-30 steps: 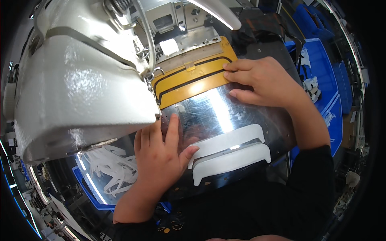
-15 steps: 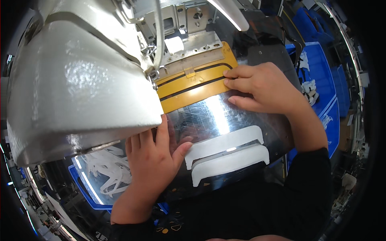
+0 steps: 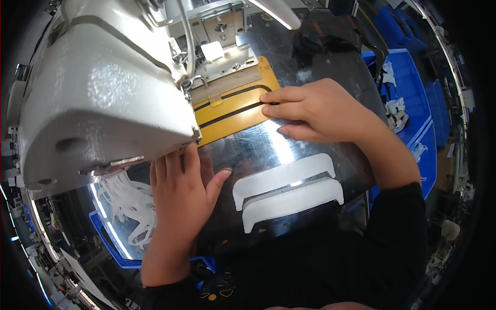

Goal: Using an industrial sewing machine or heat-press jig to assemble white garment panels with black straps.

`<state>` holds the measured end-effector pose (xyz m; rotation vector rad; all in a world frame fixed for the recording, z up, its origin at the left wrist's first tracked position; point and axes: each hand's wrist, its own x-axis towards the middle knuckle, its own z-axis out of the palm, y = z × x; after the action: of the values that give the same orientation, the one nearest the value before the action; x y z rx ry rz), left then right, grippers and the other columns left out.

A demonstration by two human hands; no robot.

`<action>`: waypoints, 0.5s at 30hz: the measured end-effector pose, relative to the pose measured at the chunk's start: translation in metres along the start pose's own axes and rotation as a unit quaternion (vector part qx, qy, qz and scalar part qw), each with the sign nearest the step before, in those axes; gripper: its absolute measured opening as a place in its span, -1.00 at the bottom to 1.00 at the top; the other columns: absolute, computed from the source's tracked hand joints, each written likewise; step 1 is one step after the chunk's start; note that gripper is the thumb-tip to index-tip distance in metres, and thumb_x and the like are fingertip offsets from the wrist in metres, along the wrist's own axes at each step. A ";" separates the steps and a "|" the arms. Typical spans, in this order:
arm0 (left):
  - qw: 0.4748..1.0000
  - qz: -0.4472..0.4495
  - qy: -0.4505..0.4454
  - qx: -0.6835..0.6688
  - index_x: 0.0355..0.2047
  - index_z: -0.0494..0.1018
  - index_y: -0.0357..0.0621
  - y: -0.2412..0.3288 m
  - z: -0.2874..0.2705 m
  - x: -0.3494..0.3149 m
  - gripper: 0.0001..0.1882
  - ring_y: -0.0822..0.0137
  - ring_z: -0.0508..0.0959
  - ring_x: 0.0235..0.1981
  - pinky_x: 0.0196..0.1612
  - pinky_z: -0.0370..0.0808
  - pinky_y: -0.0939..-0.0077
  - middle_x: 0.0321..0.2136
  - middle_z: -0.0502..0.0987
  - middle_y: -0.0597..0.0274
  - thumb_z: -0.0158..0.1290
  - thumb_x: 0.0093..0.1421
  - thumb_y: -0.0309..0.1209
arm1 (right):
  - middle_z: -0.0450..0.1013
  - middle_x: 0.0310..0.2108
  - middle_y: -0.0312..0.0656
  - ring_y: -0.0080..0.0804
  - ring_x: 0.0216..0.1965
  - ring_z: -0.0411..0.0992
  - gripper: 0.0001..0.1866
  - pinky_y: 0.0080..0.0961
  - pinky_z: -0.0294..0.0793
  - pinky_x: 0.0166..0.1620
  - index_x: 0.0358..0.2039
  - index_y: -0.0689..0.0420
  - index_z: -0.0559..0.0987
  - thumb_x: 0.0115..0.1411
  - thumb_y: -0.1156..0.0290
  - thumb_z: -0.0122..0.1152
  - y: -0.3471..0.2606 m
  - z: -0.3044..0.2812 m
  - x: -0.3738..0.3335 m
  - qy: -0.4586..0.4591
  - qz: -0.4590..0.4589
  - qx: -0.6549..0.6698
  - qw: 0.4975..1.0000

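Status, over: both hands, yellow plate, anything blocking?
Right hand open, touching right end of yellow plate. Left hand open, palm down, at lower edge of white machine head. Machine head hides plate's left end from view.

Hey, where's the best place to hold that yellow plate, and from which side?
Probably the right end of the yellow plate, coming from the right with fingertips on top, as your right hand is. The machine head hides the left part and a metal bracket lines the far edge, while the right end lies flat, clear of both.
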<state>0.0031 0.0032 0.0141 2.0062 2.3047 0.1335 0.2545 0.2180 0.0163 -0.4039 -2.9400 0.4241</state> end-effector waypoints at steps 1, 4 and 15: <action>1.000 0.013 0.010 0.015 0.34 0.36 -0.27 -0.001 0.001 -0.001 -0.13 -0.33 0.40 0.28 0.37 0.30 -0.21 0.23 0.42 -0.27 0.27 0.27 0.14 | 0.62 0.17 -0.30 -0.30 -0.09 0.68 -0.64 -0.36 0.66 -0.12 0.10 0.00 0.71 0.33 0.19 0.34 0.000 0.002 0.000 0.002 -0.001 0.001 1.000; 0.998 0.041 0.019 0.042 0.35 0.34 -0.28 0.001 -0.002 -0.001 -0.11 -0.31 0.38 0.31 0.42 0.23 -0.20 0.25 0.42 -0.25 0.27 0.26 0.14 | 0.61 0.22 -0.31 -0.30 -0.07 0.68 -0.63 -0.37 0.66 -0.11 0.11 -0.01 0.71 0.32 0.21 0.35 0.000 0.005 -0.001 0.008 -0.011 0.012 1.000; 0.998 0.057 0.035 0.017 0.40 0.30 -0.25 -0.014 0.007 -0.001 -0.04 -0.29 0.37 0.34 0.48 0.13 -0.20 0.27 0.43 -0.22 0.30 0.21 0.17 | 0.59 0.28 -0.33 -0.29 -0.19 0.69 -0.58 -0.39 0.66 -0.19 0.10 -0.05 0.72 0.21 0.32 0.38 -0.002 0.013 0.001 0.019 -0.054 0.039 0.998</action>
<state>-0.0096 0.0006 0.0052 2.1843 2.2466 0.1771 0.2507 0.2129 0.0042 -0.2387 -2.8798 0.5101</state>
